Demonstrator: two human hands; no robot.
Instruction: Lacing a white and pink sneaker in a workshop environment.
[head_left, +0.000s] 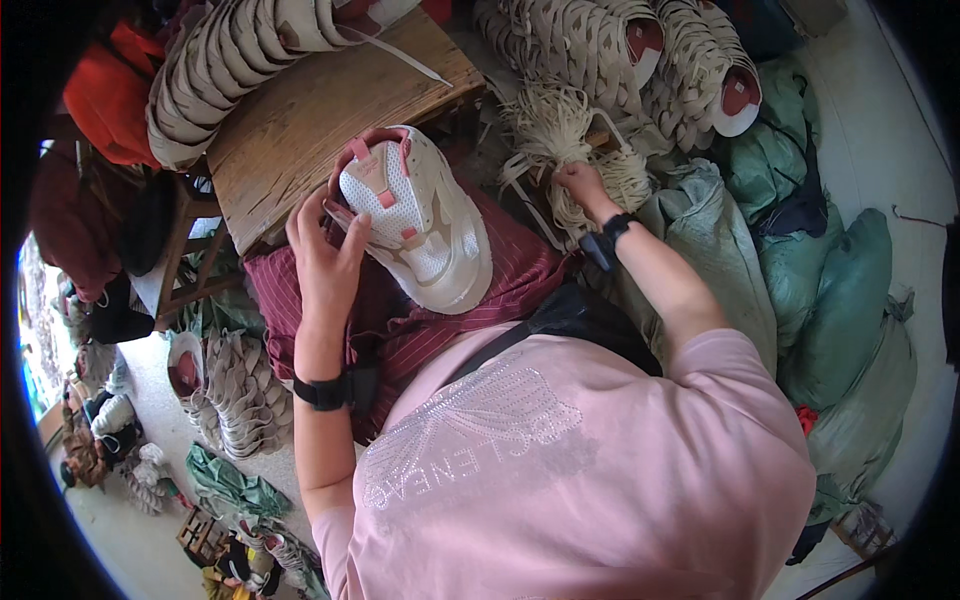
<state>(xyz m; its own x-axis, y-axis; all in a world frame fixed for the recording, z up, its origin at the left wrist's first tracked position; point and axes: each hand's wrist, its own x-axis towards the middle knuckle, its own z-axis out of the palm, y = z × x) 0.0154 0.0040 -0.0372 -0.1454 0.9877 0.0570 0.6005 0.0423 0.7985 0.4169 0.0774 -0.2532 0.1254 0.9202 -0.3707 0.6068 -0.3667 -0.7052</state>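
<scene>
1. Sneaker (425,225), white with pink trim, rests on a striped maroon cloth (510,285) in the lap, near a wooden table (320,115).
2. Left hand (325,250) clasps the sneaker's heel, fingers wrapped on it.
3. Right hand (580,185), farther right, pinches closed on a bundle of cream laces (550,130).

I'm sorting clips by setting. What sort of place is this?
Probably a small shoe workshop: stacked shoe uppers on a wooden table, a bundle of cream laces under the right hand, and a white sneaker held by the left hand.
</scene>
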